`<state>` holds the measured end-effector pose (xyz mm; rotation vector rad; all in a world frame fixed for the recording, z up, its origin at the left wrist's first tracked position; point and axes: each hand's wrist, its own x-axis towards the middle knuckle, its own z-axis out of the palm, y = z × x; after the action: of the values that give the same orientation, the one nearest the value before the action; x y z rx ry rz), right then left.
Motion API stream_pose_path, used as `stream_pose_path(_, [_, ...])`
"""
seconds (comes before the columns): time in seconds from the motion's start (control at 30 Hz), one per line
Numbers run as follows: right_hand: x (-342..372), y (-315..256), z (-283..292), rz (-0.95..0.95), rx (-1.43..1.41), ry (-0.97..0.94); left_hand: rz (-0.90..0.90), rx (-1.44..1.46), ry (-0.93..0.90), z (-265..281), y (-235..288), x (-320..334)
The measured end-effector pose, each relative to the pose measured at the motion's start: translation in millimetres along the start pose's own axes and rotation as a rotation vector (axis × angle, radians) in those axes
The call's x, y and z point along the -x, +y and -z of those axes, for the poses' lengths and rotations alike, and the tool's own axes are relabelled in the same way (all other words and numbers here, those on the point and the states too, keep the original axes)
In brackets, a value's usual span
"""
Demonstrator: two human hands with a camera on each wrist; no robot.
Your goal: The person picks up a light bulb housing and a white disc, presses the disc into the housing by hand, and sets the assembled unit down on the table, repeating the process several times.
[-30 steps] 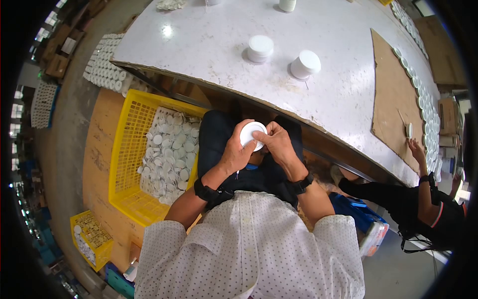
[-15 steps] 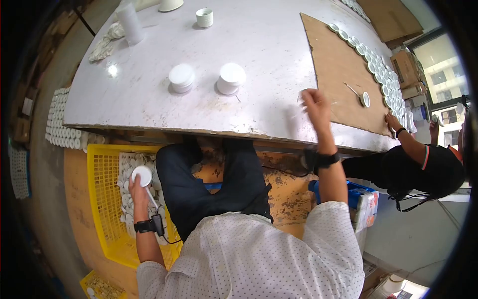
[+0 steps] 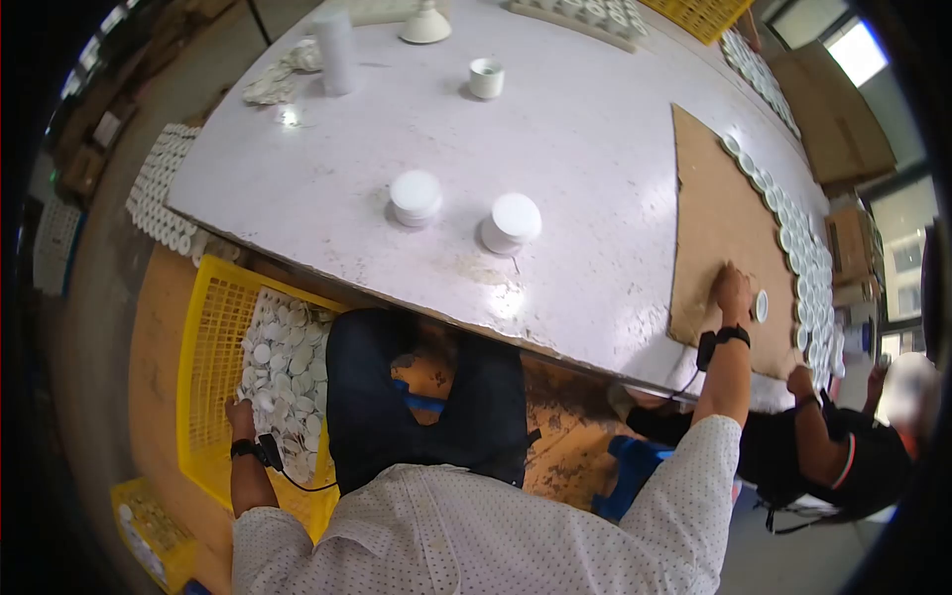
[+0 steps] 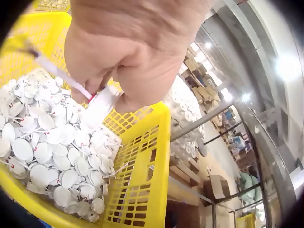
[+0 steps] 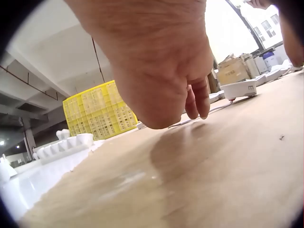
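Observation:
My left hand [image 4: 128, 61] is over the yellow basket [image 3: 203, 337], pinching a white disc [image 4: 99, 107] with a thin white tail and a red spot where the tail joins. Beneath it lies a heap of similar white discs [image 4: 42, 147] with thin tails. My right hand [image 3: 732, 291] reaches down over the brown cardboard [image 3: 709, 208], fingertips right at a thin white stem [image 5: 221, 108]. That stem runs to a shallow white dish [image 5: 239, 90] with a dark mark on its side. The thumb is hidden, so I cannot tell whether the fingers grip the stem.
Two white lidded jars [image 3: 514, 220] stand on the white table [image 3: 585, 198], with a small white cup [image 3: 486, 79] farther back. Rows of white dishes [image 3: 793, 248] line the cardboard's right side. Another person's arm [image 3: 813, 421] is at the table's right. A second yellow basket [image 3: 709, 18] sits at the back.
Both hands were together at one white disc in the lap a second ago. They then parted: the left took a disc over the basket, the right crossed the table to the dish on the cardboard.

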<state>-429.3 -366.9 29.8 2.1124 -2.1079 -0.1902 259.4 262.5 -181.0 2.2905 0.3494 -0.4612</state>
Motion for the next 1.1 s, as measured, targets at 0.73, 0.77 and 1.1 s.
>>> stream_pose_path(0.73, [234, -166, 37, 0.669, -0.671, 0.537, -0.500, 0.203, -1.352, -128, 163, 282])
stream_pose_path(0.77, [251, -176, 39, 0.738, -0.730, 0.514, -0.468, 0.243, -1.473, -132, 165, 296])
stream_pose_path(1.1, [337, -245, 43, 1.300, -0.986, 0.259, -0.033, 0.668, -1.705, -177, 181, 351])
